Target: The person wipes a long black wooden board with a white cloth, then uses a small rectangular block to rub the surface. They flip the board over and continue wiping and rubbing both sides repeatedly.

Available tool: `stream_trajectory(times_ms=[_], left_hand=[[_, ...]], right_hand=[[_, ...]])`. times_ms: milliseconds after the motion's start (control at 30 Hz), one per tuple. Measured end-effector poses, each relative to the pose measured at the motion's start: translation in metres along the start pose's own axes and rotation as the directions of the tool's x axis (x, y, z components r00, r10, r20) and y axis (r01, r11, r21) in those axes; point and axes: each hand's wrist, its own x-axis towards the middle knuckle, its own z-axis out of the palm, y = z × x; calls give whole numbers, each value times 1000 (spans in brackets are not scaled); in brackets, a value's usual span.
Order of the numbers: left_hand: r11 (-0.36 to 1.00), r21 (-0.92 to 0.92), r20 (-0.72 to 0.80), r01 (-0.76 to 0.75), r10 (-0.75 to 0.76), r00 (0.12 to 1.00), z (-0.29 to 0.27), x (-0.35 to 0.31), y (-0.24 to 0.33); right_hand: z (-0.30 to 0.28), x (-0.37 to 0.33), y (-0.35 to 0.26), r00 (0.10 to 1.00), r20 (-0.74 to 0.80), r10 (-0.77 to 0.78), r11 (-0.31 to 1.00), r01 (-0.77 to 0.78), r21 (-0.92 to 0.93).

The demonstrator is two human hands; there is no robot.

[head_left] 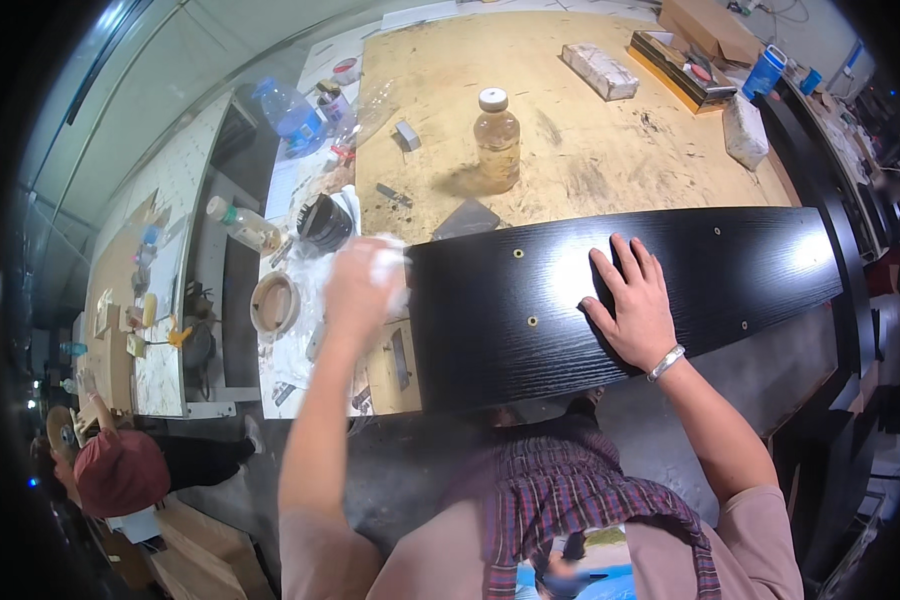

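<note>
Two hands: right hand (pixel 635 310), fingers spread, should brace black panel (pixel 555 285) evenly, centre right; left hand (pixel 356 292) at white cloth (pixel 392 268), left of centre, fingers blurred, cannot tell

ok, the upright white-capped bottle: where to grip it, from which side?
Probably around the bottle's body, below the shoulder, from the right: it stands upright, looks round, and narrows toward the cap. The grey block sits off to its left and the black panel lies in front, so the right looks freer.
</note>
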Motion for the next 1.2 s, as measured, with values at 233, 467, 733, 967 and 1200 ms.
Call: stream_trajectory(times_ms=[233,467,733,967,1200], left_hand=[[994,83,237,69,-87,968,-23,0,3],[997,70,399,36,-61,915,-20,11,5],[993,113,507,23,-77,858,-27,24,9],[997,60,531,-40,2,847,-28,32,4],[999,36,549,1,-20,836,-26,35,0]], right_hand=[[4,2,3,998,-56,19,999,-17,30],[2,2,0,999,-44,17,999,-16,32],[2,2,0,999,-38,28,999,-27,27],[2,2,-1,999,-41,32,999,-31,23],[2,2,-1,999,-42,32,999,-31,30]])
